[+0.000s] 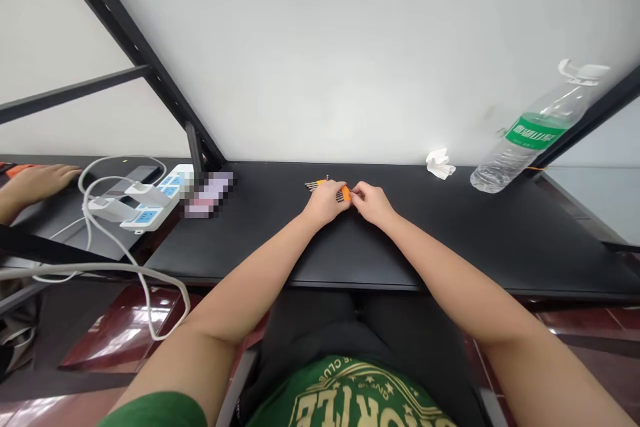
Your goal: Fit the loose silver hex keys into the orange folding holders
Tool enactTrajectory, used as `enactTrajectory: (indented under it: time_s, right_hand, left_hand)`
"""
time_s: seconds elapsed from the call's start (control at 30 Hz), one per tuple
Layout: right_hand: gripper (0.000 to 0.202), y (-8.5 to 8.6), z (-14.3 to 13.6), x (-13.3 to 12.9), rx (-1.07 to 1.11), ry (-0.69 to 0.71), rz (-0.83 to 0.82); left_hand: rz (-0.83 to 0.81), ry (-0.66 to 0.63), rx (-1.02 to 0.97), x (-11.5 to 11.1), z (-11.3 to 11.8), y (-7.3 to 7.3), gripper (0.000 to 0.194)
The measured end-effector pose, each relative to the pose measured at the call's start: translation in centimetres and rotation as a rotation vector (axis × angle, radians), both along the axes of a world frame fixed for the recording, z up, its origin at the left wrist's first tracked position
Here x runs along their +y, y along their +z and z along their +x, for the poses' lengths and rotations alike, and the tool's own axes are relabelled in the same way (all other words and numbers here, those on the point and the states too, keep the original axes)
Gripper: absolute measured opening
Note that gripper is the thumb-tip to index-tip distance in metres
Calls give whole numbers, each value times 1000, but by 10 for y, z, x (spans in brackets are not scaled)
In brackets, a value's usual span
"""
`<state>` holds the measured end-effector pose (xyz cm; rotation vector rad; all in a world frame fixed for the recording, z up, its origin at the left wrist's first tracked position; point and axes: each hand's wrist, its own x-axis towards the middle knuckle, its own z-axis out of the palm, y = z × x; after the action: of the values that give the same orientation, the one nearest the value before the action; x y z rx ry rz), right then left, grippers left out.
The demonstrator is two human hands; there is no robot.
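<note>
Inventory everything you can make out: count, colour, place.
Hex-key set (apparent): one, orange and metal, centre
Tissue: one, white, back right
Water bottle: one, clear, green label, right
Pixelated item: one, lilac, left
Power strip: one, white, left
Chargers: two, white, on strip
Cables: several, white, left
Phone (apparent): one, dark, behind strip
Tabletops: two, black, centre, left
Frame bars: several, black, both sides
Wall: one, white, behind
Floor tiles: several, red, below
Co-worker's hand: one, bare, far left
T-shirt: one, green, bottom
Trousers: one pair, black, bottom
Left hand: one, bare, over set
Right hand: one, bare, at set's end
</note>
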<state>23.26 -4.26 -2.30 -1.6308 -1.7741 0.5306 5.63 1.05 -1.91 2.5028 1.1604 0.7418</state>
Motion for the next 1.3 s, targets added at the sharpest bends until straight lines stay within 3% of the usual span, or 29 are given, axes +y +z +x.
enactTrajectory:
  time_s: [0.17, 0.37, 0.57, 0.83, 1.0, 1.3]
  right_hand:
    - [17, -1, 3, 2, -211, 30, 105]
    - [17, 1, 19, 5, -371, 0, 64]
    - [21, 5, 49, 5, -581, -105, -27]
    - [19, 27, 79, -4, -545, -155, -163]
    - [30, 21, 91, 0, -399, -67, -118]
    - [18, 23, 64, -5, -398, 133, -123]
  left_hand:
    - [-103, 24, -57, 0, -4, 5, 33]
    - [-189, 39, 34, 4, -14, 8, 40]
    - [-154, 30, 67, 14, -27, 6, 32]
    - [-210, 30, 33, 16, -29, 6, 40]
    - [-207, 26, 66, 14, -27, 9, 37]
    - [-216, 23, 46, 17, -26, 5, 45]
